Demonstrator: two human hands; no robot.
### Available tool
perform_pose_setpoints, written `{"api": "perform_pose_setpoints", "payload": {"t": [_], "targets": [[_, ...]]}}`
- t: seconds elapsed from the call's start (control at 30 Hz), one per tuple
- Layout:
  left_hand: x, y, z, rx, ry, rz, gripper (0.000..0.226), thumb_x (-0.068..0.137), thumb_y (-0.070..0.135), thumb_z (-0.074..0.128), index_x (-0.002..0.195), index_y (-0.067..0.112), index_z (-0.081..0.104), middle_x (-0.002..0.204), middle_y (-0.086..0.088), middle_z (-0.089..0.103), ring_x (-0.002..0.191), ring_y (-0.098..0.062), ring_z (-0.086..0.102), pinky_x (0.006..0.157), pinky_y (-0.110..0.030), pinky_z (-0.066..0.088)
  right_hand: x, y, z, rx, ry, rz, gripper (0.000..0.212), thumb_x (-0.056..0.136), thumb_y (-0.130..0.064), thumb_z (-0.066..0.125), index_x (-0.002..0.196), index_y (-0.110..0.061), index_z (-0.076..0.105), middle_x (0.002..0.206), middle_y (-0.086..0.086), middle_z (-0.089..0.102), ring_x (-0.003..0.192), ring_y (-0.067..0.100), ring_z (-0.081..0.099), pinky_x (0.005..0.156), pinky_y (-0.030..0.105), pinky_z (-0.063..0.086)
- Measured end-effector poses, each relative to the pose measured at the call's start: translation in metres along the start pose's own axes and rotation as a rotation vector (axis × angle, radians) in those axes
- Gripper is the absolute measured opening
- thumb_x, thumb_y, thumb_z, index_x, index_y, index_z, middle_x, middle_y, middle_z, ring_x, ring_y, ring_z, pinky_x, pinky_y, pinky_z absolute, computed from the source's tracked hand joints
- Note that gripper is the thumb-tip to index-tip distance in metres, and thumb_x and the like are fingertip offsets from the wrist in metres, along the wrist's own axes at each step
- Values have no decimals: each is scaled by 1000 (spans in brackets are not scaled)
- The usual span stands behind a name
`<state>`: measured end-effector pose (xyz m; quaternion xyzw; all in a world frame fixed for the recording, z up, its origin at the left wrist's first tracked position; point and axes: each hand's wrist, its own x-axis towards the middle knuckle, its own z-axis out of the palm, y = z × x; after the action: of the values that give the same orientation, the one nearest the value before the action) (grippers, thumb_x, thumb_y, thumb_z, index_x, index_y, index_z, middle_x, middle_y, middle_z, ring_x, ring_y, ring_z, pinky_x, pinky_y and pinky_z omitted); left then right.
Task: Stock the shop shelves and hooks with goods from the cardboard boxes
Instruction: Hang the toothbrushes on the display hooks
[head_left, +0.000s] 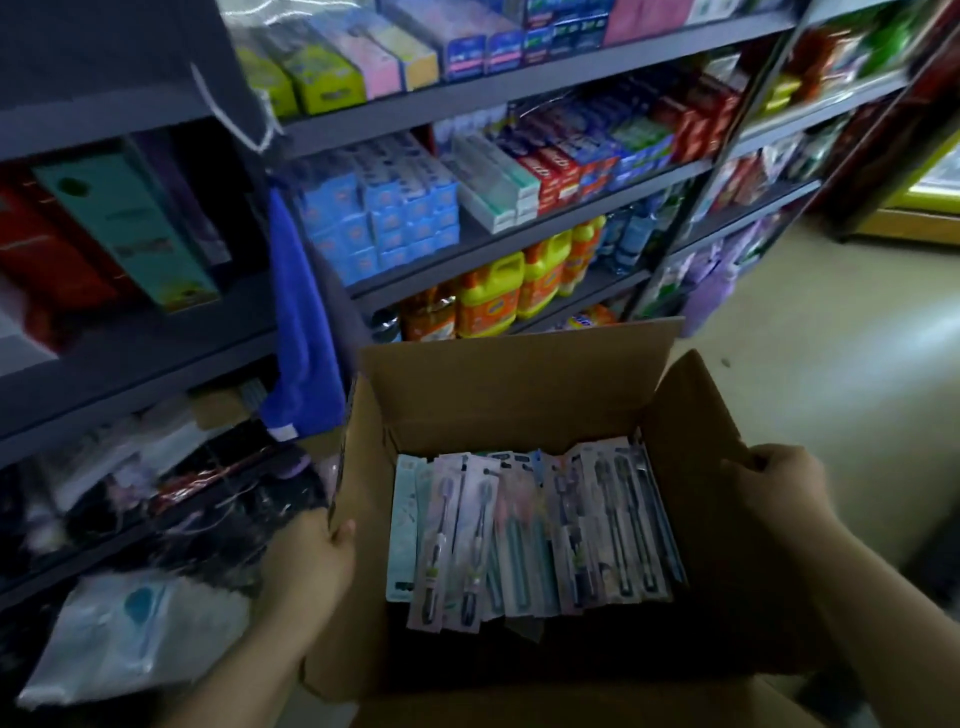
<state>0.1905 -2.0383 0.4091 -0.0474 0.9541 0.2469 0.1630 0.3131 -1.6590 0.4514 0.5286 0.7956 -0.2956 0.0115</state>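
Note:
An open cardboard box (498, 395) fills the lower middle of the head view, its flaps standing up. Inside lie several carded toothbrush packs (535, 530), fanned side by side in pale blue, pink and dark tones. My left hand (311, 561) grips the box's left wall, thumb hooked over the edge. My right hand (779, 488) grips the right flap, fingers curled over its rim. The box sits between both hands, in front of the dark shelving (519, 234).
Shelves hold toothpaste cartons (561, 166), blue boxes (384, 218) and yellow detergent jugs (493, 291). A blue cloth (301, 332) hangs at the shelf corner. Plastic-wrapped goods (130, 623) lie low on the left. Pale floor (831, 338) opens to the right.

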Motion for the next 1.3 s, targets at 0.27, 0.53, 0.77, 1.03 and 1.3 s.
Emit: {"api": "perform_pose_setpoints", "payload": {"t": [0.27, 0.53, 0.77, 1.03, 1.3], "targets": [[37, 124, 63, 12, -23, -24, 23, 96, 18, 51, 78, 5, 57, 60, -5, 50, 51, -10, 43, 45, -22, 24, 136, 2, -41, -98, -3, 23, 17, 88, -26, 66, 91, -10, 69, 78, 13, 67, 71, 35, 63, 66, 42, 55], [67, 235, 157, -80, 5, -152, 33, 96, 14, 50, 63, 12, 46, 57, -4, 46, 50, -14, 43, 47, -25, 29, 306, 14, -58, -79, -108, -71, 21, 89, -21, 66, 100, -4, 68, 80, 13, 66, 70, 33, 63, 68, 45, 55], [84, 335, 264, -163, 40, -307, 34, 97, 15, 48, 65, 6, 52, 52, -8, 48, 47, -23, 46, 50, -30, 37, 478, 31, -77, -99, -210, -167, 16, 91, -21, 63, 99, -9, 69, 81, 10, 65, 71, 29, 63, 67, 35, 53], [110, 427, 352, -149, 93, -345, 37, 96, 18, 49, 60, 11, 46, 54, -6, 46, 52, -24, 48, 52, -31, 33, 607, 39, -89, -199, -205, -216, 17, 89, -25, 62, 95, -12, 71, 79, 13, 69, 73, 34, 64, 68, 39, 54], [130, 468, 408, -157, 138, -384, 35, 96, 19, 49, 61, 13, 49, 59, -6, 52, 56, -22, 50, 54, -31, 35, 679, 45, -85, -161, -199, -285, 10, 88, -21, 64, 82, -14, 69, 72, 13, 66, 70, 35, 62, 67, 39, 52]]}}
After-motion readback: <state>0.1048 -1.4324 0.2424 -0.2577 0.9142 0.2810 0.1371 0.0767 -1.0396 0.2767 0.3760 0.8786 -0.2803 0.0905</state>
